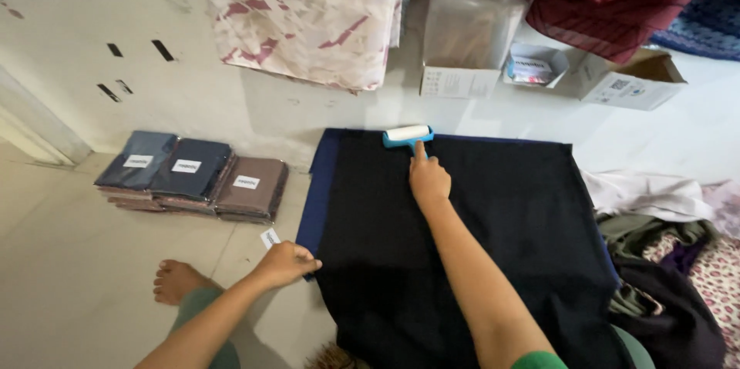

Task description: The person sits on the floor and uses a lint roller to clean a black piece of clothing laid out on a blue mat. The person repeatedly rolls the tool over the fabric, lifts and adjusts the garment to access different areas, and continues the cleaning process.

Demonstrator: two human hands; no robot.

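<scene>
1. Right forearm, nearest the camera, runs up over the cloth to the right hand (428, 178): fingers closed round the handle of a lint roller (408, 135), index finger laid along it. The roller is turquoise-framed with a white drum and rests on the far edge of the cloth.
2. Left hand (287, 262): fingers curled down, pinning the near left edge of the cloth to the floor; whether it pinches a fold cannot be told.
3. Black cloth (462, 261): spread flat on the floor, roughly square, with a blue layer (320, 184) showing along its left and far edges. Surface looks even and dark; no lint is discernible from this view.
4. Step, as judged: rolling the cloth clean, the roller at the far end of a stroke. The next stroke calls for steady downward pressure while the other hand keeps the fabric taut.
5. Bare foot (176, 279): on the tiles, left of the cloth.
6. Surroundings: folded packed fabrics (193, 176) with white labels to the left; cardboard boxes (632, 80) against the wall; loose garments (663, 261) heaped at right.
</scene>
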